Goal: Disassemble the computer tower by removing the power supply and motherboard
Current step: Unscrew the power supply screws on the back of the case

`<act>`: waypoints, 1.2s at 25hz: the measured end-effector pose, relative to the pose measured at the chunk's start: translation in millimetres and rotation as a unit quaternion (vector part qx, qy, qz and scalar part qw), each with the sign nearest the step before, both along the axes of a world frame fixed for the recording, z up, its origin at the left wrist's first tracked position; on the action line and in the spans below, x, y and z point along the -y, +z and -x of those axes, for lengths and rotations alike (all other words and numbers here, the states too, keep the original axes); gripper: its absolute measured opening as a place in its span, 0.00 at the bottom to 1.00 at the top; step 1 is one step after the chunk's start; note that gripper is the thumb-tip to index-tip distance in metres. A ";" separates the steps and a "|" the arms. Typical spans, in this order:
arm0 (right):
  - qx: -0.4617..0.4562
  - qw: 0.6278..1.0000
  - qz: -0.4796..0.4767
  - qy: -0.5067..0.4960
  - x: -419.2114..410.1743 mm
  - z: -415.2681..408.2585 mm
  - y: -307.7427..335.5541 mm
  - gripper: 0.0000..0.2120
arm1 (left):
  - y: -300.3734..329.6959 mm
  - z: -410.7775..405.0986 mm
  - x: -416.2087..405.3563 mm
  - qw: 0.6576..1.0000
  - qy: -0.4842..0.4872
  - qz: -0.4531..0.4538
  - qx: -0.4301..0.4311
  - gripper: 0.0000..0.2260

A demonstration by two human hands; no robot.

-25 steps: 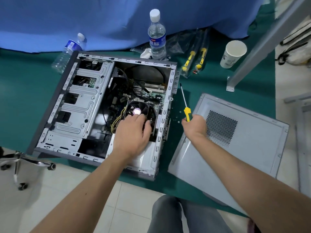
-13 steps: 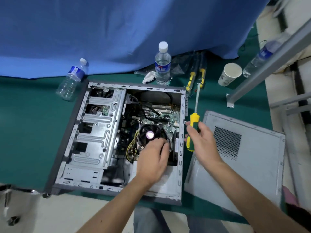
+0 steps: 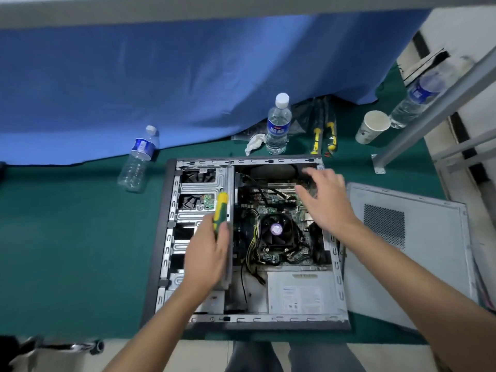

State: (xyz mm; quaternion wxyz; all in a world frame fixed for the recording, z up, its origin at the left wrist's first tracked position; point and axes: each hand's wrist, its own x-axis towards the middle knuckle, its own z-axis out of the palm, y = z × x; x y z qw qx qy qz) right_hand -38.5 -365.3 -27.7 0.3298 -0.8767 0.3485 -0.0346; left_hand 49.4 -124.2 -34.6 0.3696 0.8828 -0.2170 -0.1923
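My left hand (image 3: pixel 208 253) now grips the yellow-and-green screwdriver (image 3: pixel 220 210), passed over from my right hand (image 3: pixel 323 200), which hangs open, fingers spread, above the green motherboard (image 3: pixel 279 210) in the grey open computer tower (image 3: pixel 335 267). The silver power supply (image 3: pixel 300 292) sits in the near corner. I judge the freed right hand will pull cables first.

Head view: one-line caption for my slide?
Left hand grips a screwdriver while the open right hand reaches over the opened computer case.
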 end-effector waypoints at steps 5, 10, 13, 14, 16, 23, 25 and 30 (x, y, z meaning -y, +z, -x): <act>-0.110 0.976 0.181 0.051 22.3 -16.0 -44.2 0.28 | -14.2 -30.0 -16.4 0.976 0.064 -0.180 0.105 0.10; -0.068 0.974 0.215 0.031 23.5 -14.0 -55.2 0.25 | -17.9 -32.8 -16.9 0.950 0.026 -0.263 0.165 0.10; -0.071 0.974 0.211 0.035 22.4 -14.0 -54.1 0.25 | -17.7 -40.4 -15.4 0.940 0.028 -0.281 0.189 0.11; -0.070 0.974 0.211 0.035 22.1 -14.0 -53.9 0.25 | -17.2 -42.4 -14.1 0.938 0.033 -0.282 0.198 0.12; -0.070 0.974 0.212 0.039 23.0 -14.7 -54.1 0.25 | -16.0 -39.3 -11.3 0.929 0.042 -0.295 0.219 0.17; -0.040 0.983 0.177 0.026 25.4 -15.0 -56.4 0.24 | -28.8 13.6 26.0 0.918 -0.240 -0.206 0.240 0.24; -0.016 0.992 0.125 0.008 23.4 -8.7 -51.3 0.26 | -30.8 14.0 33.4 0.904 -0.293 -0.243 0.196 0.25; -0.098 0.970 -0.169 -0.147 -17.1 70.5 -42.1 0.38 | -20.8 46.2 20.3 0.907 -0.314 -0.247 0.130 0.23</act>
